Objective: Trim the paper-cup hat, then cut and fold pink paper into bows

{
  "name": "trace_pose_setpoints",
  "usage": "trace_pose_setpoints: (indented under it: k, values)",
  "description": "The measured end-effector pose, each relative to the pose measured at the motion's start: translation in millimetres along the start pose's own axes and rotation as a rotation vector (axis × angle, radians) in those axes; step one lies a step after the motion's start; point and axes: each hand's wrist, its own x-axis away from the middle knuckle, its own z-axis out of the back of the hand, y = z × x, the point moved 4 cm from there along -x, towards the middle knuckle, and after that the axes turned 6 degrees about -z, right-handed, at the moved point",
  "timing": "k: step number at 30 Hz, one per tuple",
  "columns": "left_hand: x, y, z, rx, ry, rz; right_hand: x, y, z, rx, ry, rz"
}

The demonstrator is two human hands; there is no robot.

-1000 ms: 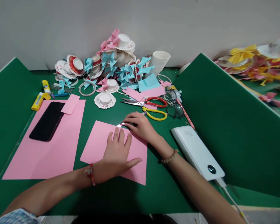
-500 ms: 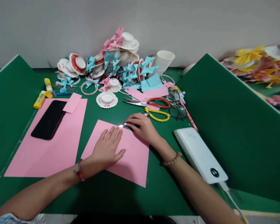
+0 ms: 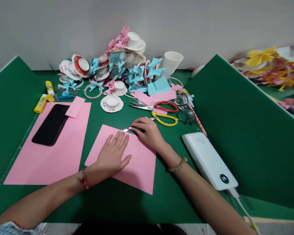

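Note:
Fingers spread, my left hand (image 3: 112, 156) lies flat on a pink paper sheet (image 3: 137, 174), which sits at a slant on the green table. My right hand (image 3: 149, 130) is closed around a thin, shiny metallic strip (image 3: 127, 129) at the sheet's top edge. One end of the strip sticks out toward my left fingertips, the other behind my knuckles; its middle is hidden, so its exact kind is unclear. Scissors (image 3: 150, 107) with one red and one yellow handle loop lie open just beyond my right hand.
Another pink sheet (image 3: 71, 156) at left bears a black phone (image 3: 51, 125) and a small pink piece (image 3: 75, 107). Glue sticks (image 3: 41, 103), paper hats with bows (image 3: 112, 102), stacked cups (image 3: 171, 63), glasses (image 3: 186, 115) and a cabled white power bank (image 3: 208, 160) surround the sheet. Green partitions (image 3: 247, 130) flank it.
My right hand has shifted very slightly left with the metallic strip. My left hand stays pressed on the pink sheet. The whole view has moved up a little.

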Motion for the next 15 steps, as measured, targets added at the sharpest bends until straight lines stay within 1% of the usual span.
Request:
trace_pose_setpoints:
  k: [8,15]
  values:
    - [0.7,-0.2,-0.1,0.014,-0.006,-0.003,-7.6,-3.8,-8.8,-0.012,-0.009,0.005]
    - [-0.4,-0.5,2.3,0.034,0.018,0.011,-15.0,-8.9,-15.7,-0.043,-0.03,0.016]
